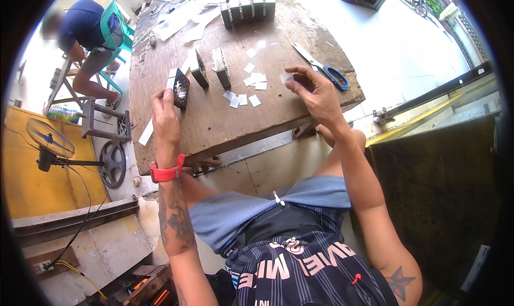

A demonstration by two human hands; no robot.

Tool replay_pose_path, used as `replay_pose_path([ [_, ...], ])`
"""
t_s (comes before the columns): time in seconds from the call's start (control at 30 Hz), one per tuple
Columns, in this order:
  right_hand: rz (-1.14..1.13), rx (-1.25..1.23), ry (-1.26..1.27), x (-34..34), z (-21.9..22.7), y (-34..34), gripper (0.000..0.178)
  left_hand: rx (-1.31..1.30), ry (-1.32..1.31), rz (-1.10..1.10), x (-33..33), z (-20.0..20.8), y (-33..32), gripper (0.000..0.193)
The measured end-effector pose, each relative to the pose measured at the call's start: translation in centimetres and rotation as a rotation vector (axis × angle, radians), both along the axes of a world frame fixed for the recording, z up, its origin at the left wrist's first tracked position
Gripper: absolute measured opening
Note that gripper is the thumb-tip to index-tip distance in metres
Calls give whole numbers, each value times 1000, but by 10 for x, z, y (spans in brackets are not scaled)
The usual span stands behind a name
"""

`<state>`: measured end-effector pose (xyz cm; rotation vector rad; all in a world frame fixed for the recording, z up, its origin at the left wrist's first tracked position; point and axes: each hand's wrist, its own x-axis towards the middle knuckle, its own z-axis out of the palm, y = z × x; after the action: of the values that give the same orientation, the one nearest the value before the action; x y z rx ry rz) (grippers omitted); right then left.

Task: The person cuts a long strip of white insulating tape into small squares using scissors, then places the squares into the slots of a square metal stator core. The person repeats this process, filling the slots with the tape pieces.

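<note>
My left hand [165, 116] is at the left of the wooden table, its fingers closed at the side of a small black box [182, 90] with an opening that shows pale bits inside. My right hand [319, 97] is raised over the table's right side, pinching a small white paper square [287, 78] between thumb and fingertip. Between the hands lie several loose white squares [243, 99]. Two more upright dark boxes [198, 69] [220, 69] stand just beyond the left hand. A pair of scissors [334, 77] with blue-and-black handles lies open behind the right hand.
A row of dark boxes [248, 12] stands at the table's far side, near white sheets [187, 18]. A white strip [146, 132] lies at the left edge of the wooden table [257, 121]. At far left another person [88, 25] sits on a green chair [110, 25], beyond a fan [51, 140].
</note>
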<state>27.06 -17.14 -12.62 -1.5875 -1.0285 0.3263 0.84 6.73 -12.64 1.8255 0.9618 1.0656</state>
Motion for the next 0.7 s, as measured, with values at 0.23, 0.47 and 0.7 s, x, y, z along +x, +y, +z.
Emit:
replay_pose_path([
  [0.23, -32, 36, -158, -20, 7, -9, 24, 833, 522, -73, 35, 57, -33, 85],
  [0.47, -80, 97, -139, -34, 9, -18, 17, 844, 739, -323, 88, 70, 0, 102],
  [0.7, -25, 157, -186, -55, 15, -27, 18, -661, -649, -502, 9, 31, -145, 97],
])
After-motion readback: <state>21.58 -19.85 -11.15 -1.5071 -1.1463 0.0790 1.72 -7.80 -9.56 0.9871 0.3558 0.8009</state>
